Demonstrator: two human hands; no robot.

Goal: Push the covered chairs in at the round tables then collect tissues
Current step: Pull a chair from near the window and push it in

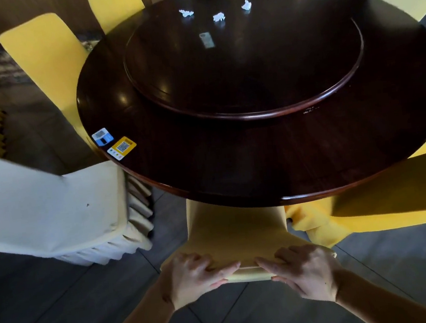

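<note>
I am seeing a yellow-covered chair (236,233) directly below me, its back facing me and its seat tucked under the near edge of a round table (233,164). My left hand (195,276) is gripping the top edge of the chair back on its left side, fingers curled over the fabric and thumb underneath. My right hand (307,269) is gripping the same edge on the right side in the same way. Both hands are closed on the chair back, near each other but not touching.

On the dark, glossy table a raised round turntable (247,99) is sitting. Three crumpled white tissues are lying on the far part of it: a left tissue (186,13), a middle tissue (219,17) and a right tissue (246,5), set apart from one another. Two stickers are lying on the table's left rim, a blue sticker (102,136) and just beside it a yellow sticker (122,147).

Around the table I am counting more covered chairs. A white-covered chair (46,210) is standing at my left, angled and not pushed in. A second yellow chair (384,201) is at my right, its seat partly under the rim. Two further yellow chairs are standing on the far left, one nearer (43,58) and one farther (115,6). Pale chair backs at the far side are cut off by the frame, so I cannot count them surely. The floor (64,308) is dark.
</note>
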